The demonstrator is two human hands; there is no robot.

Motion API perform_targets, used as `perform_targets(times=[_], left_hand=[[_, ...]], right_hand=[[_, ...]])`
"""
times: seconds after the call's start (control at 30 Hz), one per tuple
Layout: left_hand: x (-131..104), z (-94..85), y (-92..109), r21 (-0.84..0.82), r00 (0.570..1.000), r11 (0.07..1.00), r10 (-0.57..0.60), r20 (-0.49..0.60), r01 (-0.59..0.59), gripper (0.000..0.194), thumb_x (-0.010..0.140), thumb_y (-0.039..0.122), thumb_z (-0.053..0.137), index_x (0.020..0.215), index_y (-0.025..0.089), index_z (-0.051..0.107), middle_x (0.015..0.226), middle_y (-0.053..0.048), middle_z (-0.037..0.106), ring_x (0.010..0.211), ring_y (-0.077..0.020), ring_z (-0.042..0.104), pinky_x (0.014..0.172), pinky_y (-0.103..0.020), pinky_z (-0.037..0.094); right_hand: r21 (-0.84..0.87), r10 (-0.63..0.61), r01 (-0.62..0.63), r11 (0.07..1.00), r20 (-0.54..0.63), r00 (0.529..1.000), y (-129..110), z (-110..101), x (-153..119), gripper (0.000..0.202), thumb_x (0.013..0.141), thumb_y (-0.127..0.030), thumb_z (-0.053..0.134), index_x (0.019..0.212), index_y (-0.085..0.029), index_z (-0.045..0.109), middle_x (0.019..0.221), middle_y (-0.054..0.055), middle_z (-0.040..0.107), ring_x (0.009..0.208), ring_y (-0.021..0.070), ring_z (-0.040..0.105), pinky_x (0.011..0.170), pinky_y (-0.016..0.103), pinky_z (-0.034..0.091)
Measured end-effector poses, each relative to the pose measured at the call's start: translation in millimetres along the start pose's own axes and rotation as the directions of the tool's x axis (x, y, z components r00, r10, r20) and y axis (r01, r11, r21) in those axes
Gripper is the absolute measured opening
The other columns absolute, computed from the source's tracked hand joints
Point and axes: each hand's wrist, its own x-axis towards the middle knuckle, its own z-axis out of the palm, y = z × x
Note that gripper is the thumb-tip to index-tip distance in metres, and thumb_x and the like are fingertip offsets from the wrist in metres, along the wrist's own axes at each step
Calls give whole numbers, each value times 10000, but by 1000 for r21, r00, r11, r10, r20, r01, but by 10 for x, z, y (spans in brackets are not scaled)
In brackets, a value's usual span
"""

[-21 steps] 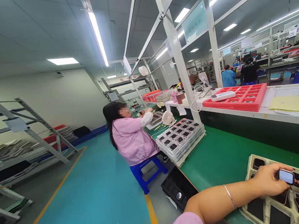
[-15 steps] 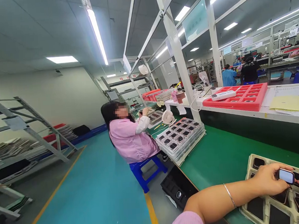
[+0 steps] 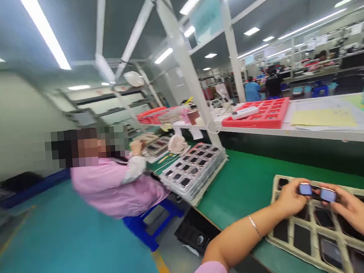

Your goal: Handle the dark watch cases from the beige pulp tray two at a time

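View swung right, so my right hand (image 3: 350, 208) shows whole, pinching a watch (image 3: 327, 194) like left hand (image 3: 291, 197), near tray's (image 3: 314, 243) far edge.

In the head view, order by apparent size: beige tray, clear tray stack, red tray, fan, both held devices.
1. Beige tray
2. Clear tray stack
3. Red tray
4. Fan
5. Left-held device and right-held device: look alike, unranked.
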Motion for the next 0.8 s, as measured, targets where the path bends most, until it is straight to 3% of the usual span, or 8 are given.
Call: perform_targets(times=[0.17, 0.4, 0.8], left_hand=[[55, -17, 11, -154, 999, 988, 35, 37, -29, 557, 667, -2, 497, 1205, 142, 524, 1057, -87, 630, 862, -155, 615, 803, -295, 520], [34, -56, 100, -152, 998, 988, -9, 66, 19, 584, 647, -13, 489, 1209, 140, 512, 1132, -97, 601, 978, -180, 600, 784, -256, 526], [37, -57, 145, -224, 996, 974, -7, 86, 26, 636, 585, -37, 372, 1176, 139, 524, 1150, -93, 587, 986, -175, 602, 765, -256, 532]], right_hand=[[147, 64, -72, 987, 61, 996, -310, 17, 50, 479, 739, -171, 463, 1212, -204, 533, 1209, 114, 598, 1097, 259, 590, 963, 447, 497], [275, 88, -116, 954, 114, 990, -344, 31, 28, 524, 727, -102, 436, 1238, -203, 499, 1253, 94, 556, 1142, 239, 552, 916, 413, 533], [314, 93, -130, 941, 131, 987, -337, 32, 48, 554, 700, -60, 431, 1225, -219, 512, 1275, 80, 537, 1158, 244, 542, 892, 399, 540]])
